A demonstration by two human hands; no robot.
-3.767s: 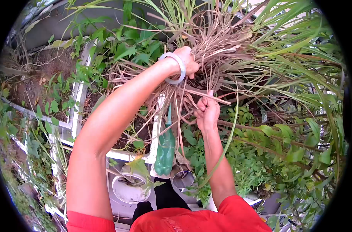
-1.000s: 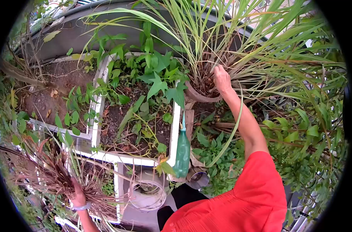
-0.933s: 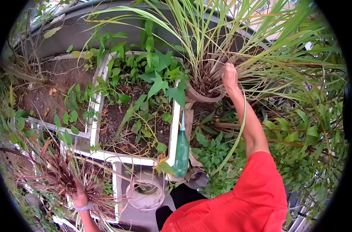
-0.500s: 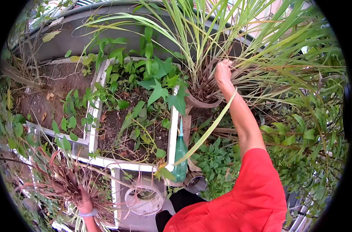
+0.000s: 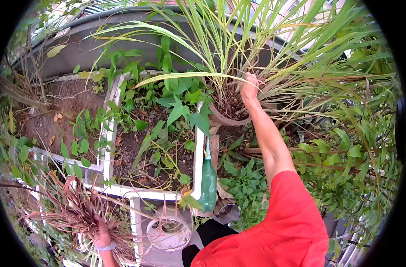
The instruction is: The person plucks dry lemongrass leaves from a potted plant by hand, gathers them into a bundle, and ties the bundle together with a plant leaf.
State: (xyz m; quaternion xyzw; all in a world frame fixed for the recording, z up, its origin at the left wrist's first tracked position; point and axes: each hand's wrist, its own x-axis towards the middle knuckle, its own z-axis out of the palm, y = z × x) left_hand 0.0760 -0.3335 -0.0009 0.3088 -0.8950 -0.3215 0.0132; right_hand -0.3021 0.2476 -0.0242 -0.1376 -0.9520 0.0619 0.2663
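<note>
Currently, the right hand [image 5: 249,91] reaches to the far side of the scene, its fingers curled in at the base of a tall grass clump [image 5: 218,66], among dry brown stalks; whether the fingertips have closed on a stalk I cannot tell. The clump stands in a round pot [image 5: 229,120], whose near rim shows just to the left of the forearm, and its long green blades fan out over the far right. One pale, yellowing blade [image 5: 167,76] arches leftward from beside the hand over the leafy far part of a white-edged planter [image 5: 197,155]. At the near left, the left hand [image 5: 102,233], with a pale bangle [image 5: 106,247] at its wrist, is closed around a bundle of dry leaves [image 5: 80,207], which spreads out on both sides of the fist. Soil and creeping green vines fill the planter in the middle, and a second bed of soil [image 5: 65,120] lies left of it. Just beside the planter's right edge, a green bottle [image 5: 207,182] stands neck toward the far side. Nearer the person are a whitish bucket [image 5: 169,233] and a small grey container [image 5: 228,213], the latter near the bottle's base.
</note>
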